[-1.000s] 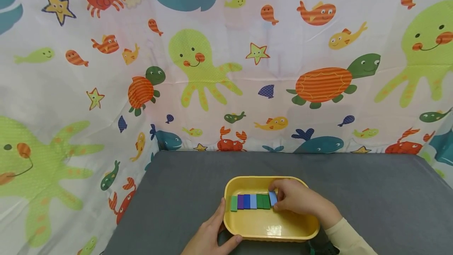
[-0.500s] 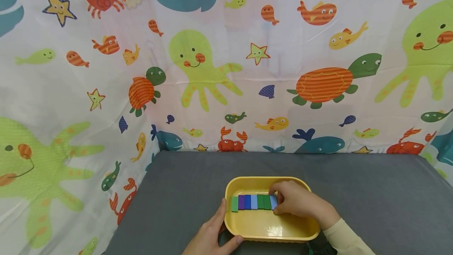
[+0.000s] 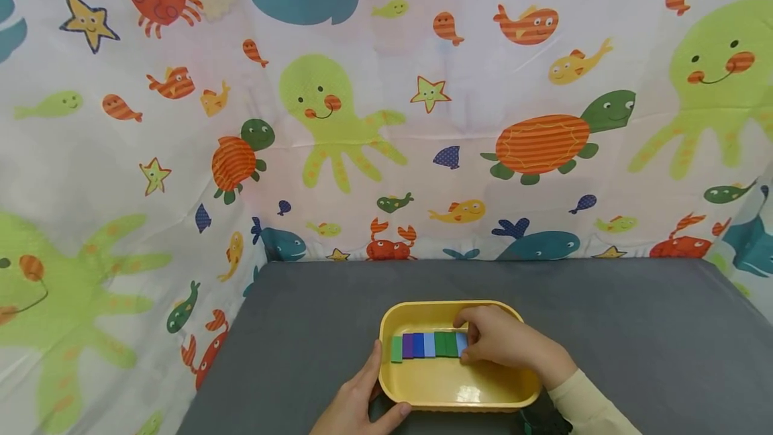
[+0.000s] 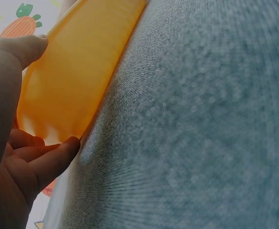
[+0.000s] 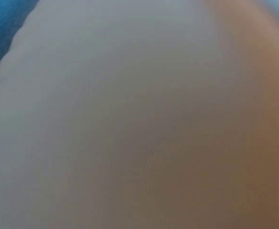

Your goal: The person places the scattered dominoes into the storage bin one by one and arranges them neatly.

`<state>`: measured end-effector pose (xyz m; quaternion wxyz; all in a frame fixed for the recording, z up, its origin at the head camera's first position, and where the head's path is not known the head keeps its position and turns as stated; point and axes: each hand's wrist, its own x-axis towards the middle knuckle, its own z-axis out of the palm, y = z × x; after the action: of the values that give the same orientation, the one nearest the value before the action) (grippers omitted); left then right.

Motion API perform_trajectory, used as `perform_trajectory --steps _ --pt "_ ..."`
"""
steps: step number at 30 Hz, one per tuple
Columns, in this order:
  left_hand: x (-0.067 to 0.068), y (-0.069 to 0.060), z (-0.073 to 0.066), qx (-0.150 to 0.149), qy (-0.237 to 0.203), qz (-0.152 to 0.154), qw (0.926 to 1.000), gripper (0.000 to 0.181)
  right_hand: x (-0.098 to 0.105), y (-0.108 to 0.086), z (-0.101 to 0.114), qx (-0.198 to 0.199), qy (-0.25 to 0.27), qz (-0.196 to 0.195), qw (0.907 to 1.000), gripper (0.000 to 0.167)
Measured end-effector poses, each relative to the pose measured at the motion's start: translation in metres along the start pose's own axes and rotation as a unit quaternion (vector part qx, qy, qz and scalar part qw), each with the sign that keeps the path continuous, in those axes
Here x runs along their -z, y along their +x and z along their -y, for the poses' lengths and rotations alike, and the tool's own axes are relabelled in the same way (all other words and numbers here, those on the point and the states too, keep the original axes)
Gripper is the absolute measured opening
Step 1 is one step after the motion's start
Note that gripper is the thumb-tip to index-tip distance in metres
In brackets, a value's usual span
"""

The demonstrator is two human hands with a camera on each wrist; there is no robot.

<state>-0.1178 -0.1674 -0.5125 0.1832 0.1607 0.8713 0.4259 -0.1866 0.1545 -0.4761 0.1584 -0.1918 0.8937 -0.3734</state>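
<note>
A shallow yellow plastic tray (image 3: 437, 384) stands on the grey table. Inside it lies a row of small flat tiles: a light green tile (image 3: 396, 349), a purple tile (image 3: 407, 346), a dark blue tile (image 3: 419, 346), a light blue tile (image 3: 429, 345) and two green tiles (image 3: 446, 344). At the row's right end my right hand (image 3: 507, 340) pinches another light blue tile (image 3: 461, 344) from its far and near ends, against the green one; fingers partly cover it. My left hand (image 3: 353, 400) holds the tray's left front corner, fingers along the wall (image 4: 65, 86).
Grey cloth (image 3: 320, 314) covers the table around the tray. Behind and at the left hangs a white curtain (image 3: 386, 173) printed with sea animals. A dark object (image 3: 543, 418) sits under my right forearm. The right wrist view is a blur.
The light blue tile in my right hand was tilted and apart from the row; it has moved left and straightened beside the green tile. My left hand stays on the tray.
</note>
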Motion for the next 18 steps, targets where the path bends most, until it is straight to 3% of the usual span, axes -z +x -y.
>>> perform_trajectory --steps 12,18 --pt "0.000 0.000 0.003 -0.004 -0.005 0.000 1.0000 0.113 0.006 -0.009 0.015 0.019 0.050 0.015 0.9984 0.044" --pt "0.001 0.000 0.003 -0.007 0.001 -0.002 1.0000 0.112 0.009 -0.017 0.015 0.032 0.053 -0.006 0.9981 0.043"
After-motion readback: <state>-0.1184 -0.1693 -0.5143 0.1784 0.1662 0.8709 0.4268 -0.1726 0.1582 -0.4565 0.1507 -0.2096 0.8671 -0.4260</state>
